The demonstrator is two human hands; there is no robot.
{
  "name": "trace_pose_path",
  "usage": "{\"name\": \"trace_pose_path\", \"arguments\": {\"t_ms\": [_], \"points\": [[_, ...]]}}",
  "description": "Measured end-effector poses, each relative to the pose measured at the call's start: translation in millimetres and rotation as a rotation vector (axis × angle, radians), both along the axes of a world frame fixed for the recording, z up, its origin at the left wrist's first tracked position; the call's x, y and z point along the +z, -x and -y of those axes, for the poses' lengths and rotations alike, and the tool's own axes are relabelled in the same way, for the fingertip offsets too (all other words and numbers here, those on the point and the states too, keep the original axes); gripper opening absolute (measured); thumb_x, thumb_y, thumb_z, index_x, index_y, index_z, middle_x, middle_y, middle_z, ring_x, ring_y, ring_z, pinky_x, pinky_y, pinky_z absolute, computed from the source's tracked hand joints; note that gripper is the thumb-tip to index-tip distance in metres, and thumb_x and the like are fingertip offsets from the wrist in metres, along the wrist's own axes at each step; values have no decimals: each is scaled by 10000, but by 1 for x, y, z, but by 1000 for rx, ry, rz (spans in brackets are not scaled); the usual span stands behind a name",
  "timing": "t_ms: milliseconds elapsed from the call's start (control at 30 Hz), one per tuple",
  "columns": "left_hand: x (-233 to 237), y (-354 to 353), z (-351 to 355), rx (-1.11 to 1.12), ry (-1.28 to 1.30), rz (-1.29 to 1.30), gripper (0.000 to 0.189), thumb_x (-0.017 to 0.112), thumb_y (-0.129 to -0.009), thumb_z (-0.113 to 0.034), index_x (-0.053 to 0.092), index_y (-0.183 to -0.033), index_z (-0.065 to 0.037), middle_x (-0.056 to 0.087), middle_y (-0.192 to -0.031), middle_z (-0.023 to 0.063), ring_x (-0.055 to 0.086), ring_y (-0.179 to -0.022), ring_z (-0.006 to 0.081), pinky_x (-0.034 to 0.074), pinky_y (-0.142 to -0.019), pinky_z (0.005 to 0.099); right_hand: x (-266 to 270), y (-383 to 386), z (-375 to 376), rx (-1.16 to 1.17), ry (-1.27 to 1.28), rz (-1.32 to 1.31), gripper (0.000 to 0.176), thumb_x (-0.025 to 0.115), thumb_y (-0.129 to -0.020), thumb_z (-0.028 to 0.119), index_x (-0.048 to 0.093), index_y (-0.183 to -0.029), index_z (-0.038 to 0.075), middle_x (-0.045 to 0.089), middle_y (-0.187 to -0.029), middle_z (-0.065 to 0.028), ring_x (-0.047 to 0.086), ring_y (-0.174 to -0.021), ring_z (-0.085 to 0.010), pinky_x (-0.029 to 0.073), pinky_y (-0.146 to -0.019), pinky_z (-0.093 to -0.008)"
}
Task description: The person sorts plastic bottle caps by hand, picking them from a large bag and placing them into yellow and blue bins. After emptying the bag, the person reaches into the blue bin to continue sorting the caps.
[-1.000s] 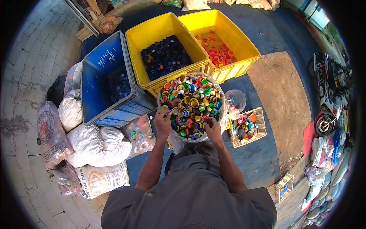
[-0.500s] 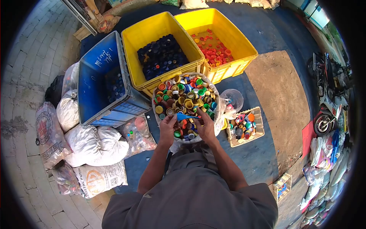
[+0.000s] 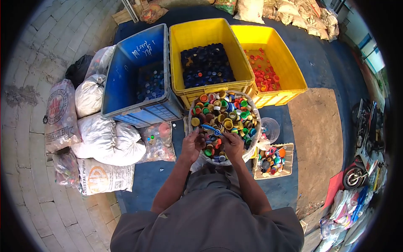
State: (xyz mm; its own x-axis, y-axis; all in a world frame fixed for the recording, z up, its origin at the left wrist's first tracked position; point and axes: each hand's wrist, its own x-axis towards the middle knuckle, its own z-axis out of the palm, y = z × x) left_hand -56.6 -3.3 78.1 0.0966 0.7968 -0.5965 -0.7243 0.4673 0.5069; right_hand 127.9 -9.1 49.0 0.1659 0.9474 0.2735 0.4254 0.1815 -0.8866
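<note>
A narrow blue plastic strip (image 3: 211, 129) sticks out leftward from the fingertips of my right hand (image 3: 233, 146), which is closed in a pinch on its right end. My left hand (image 3: 192, 145) is beside it, with fingers curled together; I cannot tell what is in them. Both hands hover over the near part of a round container with a pale lining (image 3: 257, 126). Mixed bottle caps (image 3: 228, 124) in green, yellow, brown, red, white and blue fill it.
Beyond stand a blue crate (image 3: 138, 54), a yellow crate (image 3: 201, 33) of dark blue caps and another yellow crate (image 3: 277, 46) of red caps. Stuffed sacks (image 3: 100, 138) lie left. At right are a small basket (image 3: 286, 170), a clear tub (image 3: 270, 129) and a motorcycle (image 3: 357, 172).
The view has tilted and shifted, so the crates sit lower and further right. The blue strip, between both hands before, now extends from my right hand; my left hand has come away from it.
</note>
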Motion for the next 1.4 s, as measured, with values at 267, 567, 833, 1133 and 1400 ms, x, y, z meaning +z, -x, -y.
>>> {"name": "trace_pose_path", "arguments": {"t_ms": [267,567,833,1133,1400], "points": [[-35,17,-2,-34,17,-237,187,647,-920,-209,619,-1053,-80,627,-876,5,594,-715,98,507,-656,258,-1,10,-48,-66,537,-708,237,619,-920,151,671,-1050,-41,634,-797,-12,539,-676,-74,437,-603,-235],[-65,13,3,-146,-228,-776,184,674,-870,-97,631,-1035,-29,655,-901,45,607,-743,112,507,-689,258,-9,1,-33,-155,617,-1061,170,619,-906,91,609,-1049,0,596,-796,-14,552,-668,-89,474,-595,-247],[-67,14,-23,-191,-553,-1514,432,734,-735,-63,572,-1131,-4,597,-1035,156,580,-948,315,456,-859,405,-8,-68,-11,-409,309,-1387,78,592,-910,93,607,-974,50,610,-805,-18,571,-683,-113,484,-605,-268],[-92,19,-66,-324,-653,-1682,582,765,-693,-85,518,-1217,-23,571,-1150,199,515,-1095,395,399,-940,474,-151,-229,100,-954,-75,-1574,92,620,-911,111,624,-883,23,633,-770,-46,595,-677,-141,522,-632,-267],[-76,13,-64,-227,-528,-1439,516,782,-715,-96,577,-1179,-4,648,-1033,164,637,-924,284,499,-812,370,-146,-223,128,-1071,278,-1429,140,598,-902,102,559,-1029,59,605,-890,-76,585,-766,-180,501,-663,-312]]}}
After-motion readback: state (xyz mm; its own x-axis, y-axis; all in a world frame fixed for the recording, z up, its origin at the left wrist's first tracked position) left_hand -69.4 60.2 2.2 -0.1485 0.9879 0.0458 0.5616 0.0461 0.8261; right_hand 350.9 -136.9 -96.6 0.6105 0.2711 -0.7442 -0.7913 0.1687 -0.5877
